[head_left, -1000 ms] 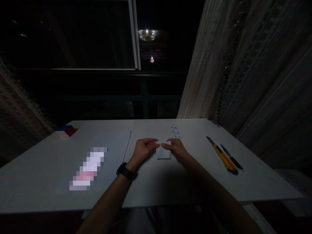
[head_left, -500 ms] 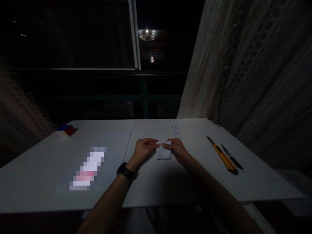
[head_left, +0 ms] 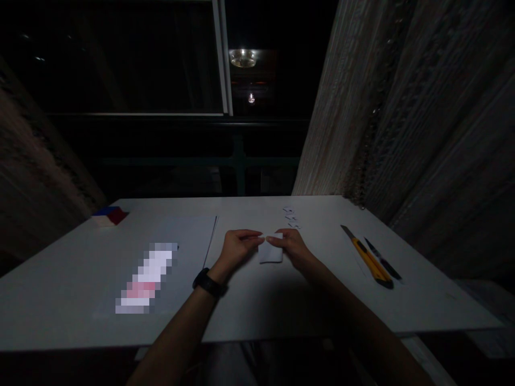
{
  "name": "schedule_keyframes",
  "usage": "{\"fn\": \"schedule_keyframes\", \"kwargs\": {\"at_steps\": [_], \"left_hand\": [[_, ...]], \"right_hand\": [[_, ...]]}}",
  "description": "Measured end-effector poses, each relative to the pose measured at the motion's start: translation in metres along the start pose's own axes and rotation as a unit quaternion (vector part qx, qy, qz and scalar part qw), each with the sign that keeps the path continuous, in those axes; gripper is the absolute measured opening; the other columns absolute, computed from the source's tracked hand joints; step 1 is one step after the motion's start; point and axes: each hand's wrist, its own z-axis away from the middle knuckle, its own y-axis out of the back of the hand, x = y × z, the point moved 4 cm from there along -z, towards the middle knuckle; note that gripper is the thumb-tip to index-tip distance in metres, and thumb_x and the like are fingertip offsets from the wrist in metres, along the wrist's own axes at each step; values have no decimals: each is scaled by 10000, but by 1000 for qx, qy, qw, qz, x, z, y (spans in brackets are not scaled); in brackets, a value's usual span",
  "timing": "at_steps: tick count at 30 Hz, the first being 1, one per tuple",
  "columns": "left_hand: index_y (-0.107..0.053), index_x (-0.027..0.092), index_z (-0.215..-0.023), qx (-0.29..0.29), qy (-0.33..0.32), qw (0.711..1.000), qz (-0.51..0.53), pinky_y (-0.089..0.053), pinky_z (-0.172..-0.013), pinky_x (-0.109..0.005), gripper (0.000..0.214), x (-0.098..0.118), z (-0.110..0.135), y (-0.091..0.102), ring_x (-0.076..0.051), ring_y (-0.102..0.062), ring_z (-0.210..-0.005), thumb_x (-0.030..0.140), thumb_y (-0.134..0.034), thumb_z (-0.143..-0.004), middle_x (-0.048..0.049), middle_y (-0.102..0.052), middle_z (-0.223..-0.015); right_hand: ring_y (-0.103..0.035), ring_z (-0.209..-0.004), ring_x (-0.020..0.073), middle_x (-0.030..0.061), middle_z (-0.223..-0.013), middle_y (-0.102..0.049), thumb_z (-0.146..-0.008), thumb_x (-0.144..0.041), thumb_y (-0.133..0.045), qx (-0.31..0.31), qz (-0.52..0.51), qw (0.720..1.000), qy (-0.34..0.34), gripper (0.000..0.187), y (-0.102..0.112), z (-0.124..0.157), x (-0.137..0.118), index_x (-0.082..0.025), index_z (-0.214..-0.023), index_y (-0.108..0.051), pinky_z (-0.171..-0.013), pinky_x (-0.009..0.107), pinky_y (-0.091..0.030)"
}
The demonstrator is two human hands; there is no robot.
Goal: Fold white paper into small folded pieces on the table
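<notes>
A small folded piece of white paper (head_left: 271,254) is held between my two hands above the middle of the table. My left hand (head_left: 240,247), with a dark watch (head_left: 210,282) on its wrist, pinches the paper's upper left corner between thumb and fingers. On the other side my right hand (head_left: 293,245) grips the upper right edge, its thumb lying over the front. The two thumb tips nearly meet. Just beyond my right hand lie several small paper pieces (head_left: 291,217) with dark marks.
A yellow box cutter (head_left: 370,262) and a thin dark knife (head_left: 384,260) lie at the right. To the left are white sheets (head_left: 193,241) with a blurred-out bright object (head_left: 147,279) on them. A blue, red and white cube (head_left: 109,215) stands at the far left of the white table (head_left: 237,324).
Almost nothing differs. Both hands keep the same pinch on the folded paper, and the left curtain has shifted a little.
</notes>
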Motion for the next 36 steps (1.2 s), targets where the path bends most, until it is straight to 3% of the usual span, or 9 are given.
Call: {"fn": "schedule_keyframes", "kwargs": {"at_steps": [7, 13, 19, 31, 36], "left_hand": [[-719, 120, -717, 28, 6, 1000, 5, -482, -540, -250, 249, -3, -2, 2, -155, -606, -549, 312, -754, -562, -73, -688, -632], [-716, 111, -719, 44, 31, 998, 41, -491, -540, -254, 280, -5, -3, 5, -155, -612, -538, 307, -777, -528, -79, -688, -632], [-714, 112, -731, 34, 44, 997, 61, -500, -555, -254, 283, -8, -5, 5, -153, -619, -550, 296, -782, -526, -78, -690, -642], [-704, 100, -723, 20, 46, 996, 69, -504, -557, -263, 313, -2, -3, 2, -159, -618, -534, 293, -799, -497, -66, -678, -596], [-695, 97, -731, -25, 59, 992, 111, -507, -563, -258, 322, -4, -2, 0, -155, -622, -550, 272, -808, -486, -59, -680, -609]], "right_hand": [[-488, -470, 100, -5, -515, -578, -468, -382, -788, -4, -17, 1000, -1, 329, -3, 0, 2, -122, -571, -616, -473, 235, -347], [-566, -572, 146, 21, -590, -614, -491, -399, -781, 58, -55, 997, -6, 332, 3, -1, 3, -136, -627, -632, -564, 279, -450], [-573, -575, 148, 22, -588, -608, -478, -357, -796, 80, -71, 994, -4, 302, 7, -3, 4, -134, -595, -631, -581, 297, -471], [-575, -571, 144, 20, -603, -627, -479, -364, -792, 53, -63, 996, -19, 320, 3, -1, 4, -141, -642, -630, -560, 272, -442], [-548, -526, 120, 4, -560, -604, -475, -335, -799, 22, -75, 996, -33, 293, 1, 0, 4, -134, -583, -615, -548, 263, -418]]}}
